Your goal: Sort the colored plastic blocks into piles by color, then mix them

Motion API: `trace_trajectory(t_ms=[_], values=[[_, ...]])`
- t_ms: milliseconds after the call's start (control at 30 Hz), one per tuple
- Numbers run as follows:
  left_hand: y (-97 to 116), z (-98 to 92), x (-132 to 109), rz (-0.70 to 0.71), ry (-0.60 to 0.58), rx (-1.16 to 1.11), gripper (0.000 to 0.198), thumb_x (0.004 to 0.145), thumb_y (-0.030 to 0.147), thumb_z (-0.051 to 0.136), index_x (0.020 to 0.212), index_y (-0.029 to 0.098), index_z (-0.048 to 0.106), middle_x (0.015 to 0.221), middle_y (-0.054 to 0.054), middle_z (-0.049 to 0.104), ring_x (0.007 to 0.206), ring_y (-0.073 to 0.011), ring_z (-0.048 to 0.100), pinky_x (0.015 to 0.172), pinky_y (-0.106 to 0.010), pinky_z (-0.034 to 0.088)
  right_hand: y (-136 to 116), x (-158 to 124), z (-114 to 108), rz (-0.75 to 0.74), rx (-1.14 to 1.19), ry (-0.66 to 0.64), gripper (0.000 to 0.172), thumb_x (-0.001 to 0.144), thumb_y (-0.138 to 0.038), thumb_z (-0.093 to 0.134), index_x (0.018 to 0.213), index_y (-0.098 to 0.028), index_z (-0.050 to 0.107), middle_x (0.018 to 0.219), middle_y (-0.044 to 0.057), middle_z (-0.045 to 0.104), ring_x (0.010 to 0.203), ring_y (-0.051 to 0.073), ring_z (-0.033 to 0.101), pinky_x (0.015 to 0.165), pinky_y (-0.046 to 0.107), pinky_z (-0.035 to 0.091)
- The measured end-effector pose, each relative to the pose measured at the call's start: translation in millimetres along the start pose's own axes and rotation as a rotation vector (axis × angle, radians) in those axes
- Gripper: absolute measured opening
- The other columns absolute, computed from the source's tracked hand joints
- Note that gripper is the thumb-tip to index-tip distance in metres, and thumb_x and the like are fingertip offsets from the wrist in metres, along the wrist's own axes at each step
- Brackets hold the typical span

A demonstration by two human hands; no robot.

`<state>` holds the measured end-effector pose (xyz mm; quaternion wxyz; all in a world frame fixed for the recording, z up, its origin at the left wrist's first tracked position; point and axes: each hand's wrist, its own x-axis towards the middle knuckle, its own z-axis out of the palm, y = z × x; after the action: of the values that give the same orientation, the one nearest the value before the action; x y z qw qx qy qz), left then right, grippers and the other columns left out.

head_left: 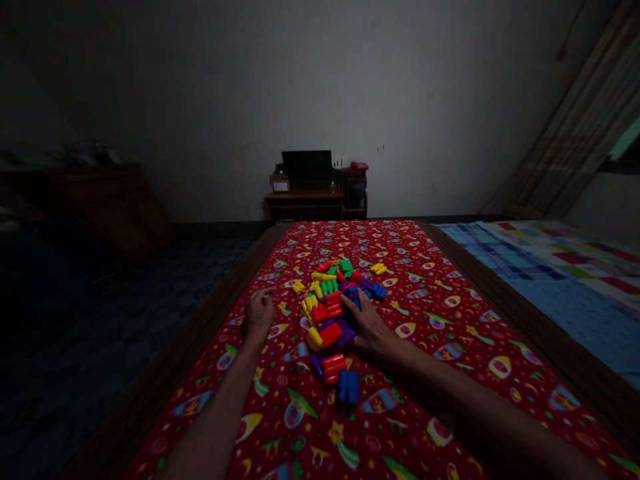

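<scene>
A heap of plastic building blocks [333,303] in red, yellow, green, blue and purple lies in the middle of a red patterned cloth [425,320]. My left hand [259,317] rests on the cloth just left of the heap, fingers curled under, with nothing seen in it. My right hand [369,327] lies at the heap's right side, fingers stretched out and touching the purple and blue blocks. A red block [334,365] and a blue block [347,387] lie nearest to me, apart from the hands.
The cloth covers a long surface with a wooden edge [210,313] on the left and a dark floor beyond. A checked blue mattress [550,280] lies to the right. A small desk with a dark screen [307,170] stands against the far wall.
</scene>
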<state>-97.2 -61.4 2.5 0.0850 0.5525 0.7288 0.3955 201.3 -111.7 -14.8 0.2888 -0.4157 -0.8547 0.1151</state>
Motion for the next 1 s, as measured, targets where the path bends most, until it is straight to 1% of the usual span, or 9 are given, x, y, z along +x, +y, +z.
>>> trace_trajectory(t_ms=[200, 367, 500, 600, 667, 733, 800, 867, 1000], values=[[-6.8, 4.6, 2.7, 0.013, -0.004, -0.135, 0.036, 0.083, 0.021, 0.037, 0.104, 0.02, 0.066, 0.098, -0.007, 0.069, 0.087, -0.0205, 0.067, 0.081, -0.032, 0.052, -12.6, 71.5, 27.1, 0.041, -0.05, -0.048, 0.083, 0.083, -0.038, 0.065, 0.152, -0.018, 0.024, 0.157, 0.022, 0.012, 0.144, 0.044, 0.007, 0.11, 0.064, 0.023], [-1.2, 2.6, 3.0, 0.122, 0.084, -0.191, 0.037, 0.088, 0.031, 0.035, 0.108, 0.018, 0.063, 0.11, -0.01, 0.068, 0.105, -0.0237, 0.062, 0.093, -0.038, 0.049, -10.2, 94.5, -2.3, -0.084, 0.072, 0.051, 0.053, 0.089, -0.041, 0.057, 0.136, -0.018, 0.052, 0.141, 0.018, 0.045, 0.134, 0.033, 0.04, 0.107, 0.049, 0.037], [50.4, -16.7, -33.4, 0.559, 0.012, -0.121, 0.04, 0.093, 0.036, 0.035, 0.119, 0.019, 0.059, 0.124, -0.01, 0.062, 0.121, -0.0247, 0.053, 0.107, -0.045, 0.039, 44.0, 81.9, -48.4, -0.02, 0.072, 0.297, 0.036, 0.094, -0.039, 0.045, 0.115, -0.021, 0.066, 0.119, 0.012, 0.065, 0.114, 0.026, 0.059, 0.098, 0.043, 0.046], [97.1, -32.5, -92.3, 0.918, -0.278, -0.002, 0.042, 0.094, 0.043, 0.042, 0.133, 0.027, 0.05, 0.139, -0.007, 0.052, 0.135, -0.0253, 0.04, 0.114, -0.05, 0.027, 100.9, 71.5, -69.4, 0.208, -0.048, 0.402, 0.04, 0.092, -0.042, 0.044, 0.112, -0.016, 0.066, 0.114, 0.016, 0.067, 0.108, 0.03, 0.061, 0.096, 0.048, 0.046], [114.9, -36.3, -133.3, 1.152, -0.503, 0.078, 0.05, 0.089, 0.053, 0.05, 0.135, 0.032, 0.047, 0.145, -0.002, 0.048, 0.14, -0.0268, 0.032, 0.116, -0.053, 0.021, 129.7, 69.6, -70.7, 0.29, -0.112, 0.382, 0.042, 0.091, -0.044, 0.044, 0.112, -0.015, 0.066, 0.117, 0.019, 0.064, 0.112, 0.033, 0.057, 0.098, 0.053, 0.042], [117.2, -32.3, -162.0, 1.295, -0.603, 0.146, 0.045, 0.09, 0.049, 0.05, 0.132, 0.031, 0.051, 0.145, -0.001, 0.048, 0.142, -0.0259, 0.029, 0.118, -0.051, 0.018, 143.9, 72.9, -62.1, 0.281, -0.128, 0.303, 0.043, 0.089, -0.046, 0.047, 0.111, -0.015, 0.067, 0.12, 0.019, 0.063, 0.115, 0.035, 0.054, 0.101, 0.055, 0.039], [108.4, -22.0, -171.1, 1.295, -0.561, 0.221, 0.039, 0.093, 0.041, 0.049, 0.13, 0.029, 0.052, 0.141, -0.002, 0.052, 0.139, -0.0237, 0.034, 0.119, -0.05, 0.015, 142.4, 80.6, -45.4, 0.249, -0.099, 0.248, 0.043, 0.091, -0.047, 0.043, 0.111, -0.017, 0.067, 0.12, 0.017, 0.063, 0.116, 0.033, 0.054, 0.103, 0.053, 0.038], [96.1, -9.4, -161.0, 1.269, -0.47, 0.291, 0.035, 0.094, 0.032, 0.049, 0.128, 0.027, 0.054, 0.137, -0.003, 0.056, 0.136, -0.022, 0.039, 0.12, -0.051, 0.011, 127.7, 89.9, -23.1, 0.229, -0.022, 0.256, 0.046, 0.095, -0.047, 0.034, 0.115, -0.02, 0.065, 0.118, 0.013, 0.065, 0.116, 0.028, 0.055, 0.103, 0.049, 0.039], [81.4, 6.8, -112.5, 1.266, -0.271, 0.376, 0.032, 0.094, 0.025, 0.05, 0.125, 0.026, 0.056, 0.137, -0.004, 0.056, 0.136, -0.0218, 0.039, 0.119, -0.054, 0.008, 75.7, 104.2, 22.6, 0.154, 0.199, 0.267, 0.055, 0.096, -0.054, 0.024, 0.123, -0.021, 0.061, 0.124, 0.011, 0.061, 0.124, 0.025, 0.05, 0.107, 0.046, 0.036]])
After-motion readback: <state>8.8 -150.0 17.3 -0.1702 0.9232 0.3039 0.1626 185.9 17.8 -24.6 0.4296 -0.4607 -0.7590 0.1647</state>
